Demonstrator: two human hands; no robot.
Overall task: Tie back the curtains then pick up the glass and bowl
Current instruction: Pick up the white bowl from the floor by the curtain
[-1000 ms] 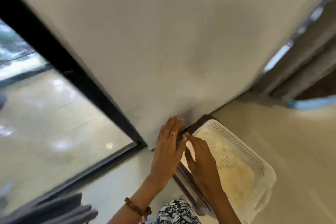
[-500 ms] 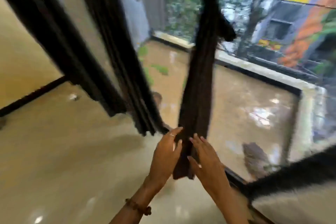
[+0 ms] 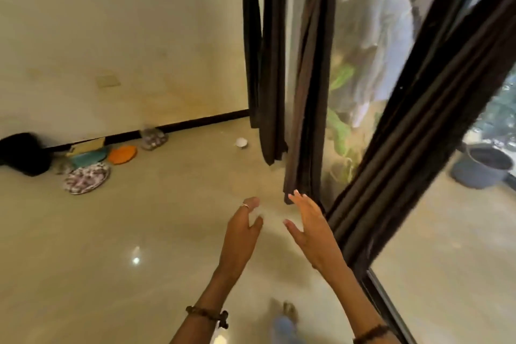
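Hovering side by side above the floor (image 3: 111, 274), both hands were empty. Left hand (image 3: 240, 234): fingers loosely spread and slightly bent, a ring on one finger, a beaded bracelet (image 3: 208, 314) at the wrist, holding nothing. Right hand (image 3: 312, 234): palm turned inward toward the left hand, fingers straight and apart, holding nothing; its fingertips lay close to the hem of the nearest curtain strip (image 3: 307, 86), though contact could not be judged through the blur.

Curtains, dark brown: the nearest strip hung loose just beyond the right hand; a second strip (image 3: 272, 64) hung farther beyond it; a third, darker strip (image 3: 251, 36) hung beyond that, nearest the wall. A fourth bundle (image 3: 418, 131) ran diagonally to the right of the right hand, against the glass door (image 3: 452, 246).

Bowl (image 3: 241, 142): small, white, on the floor well beyond the left hand, near the foot of the second curtain strip.

Glass (image 3: 148, 134): possibly the clear item standing by the wall, far beyond and left of the left hand; too blurred to be sure.

Other floor items, far left of the left hand, along the wall: orange plate (image 3: 122, 154), patterned round tray (image 3: 86, 177), teal dish (image 3: 89, 158), black bag (image 3: 23, 153).

Outside the glass, right of the right hand: grey bucket (image 3: 481, 167).
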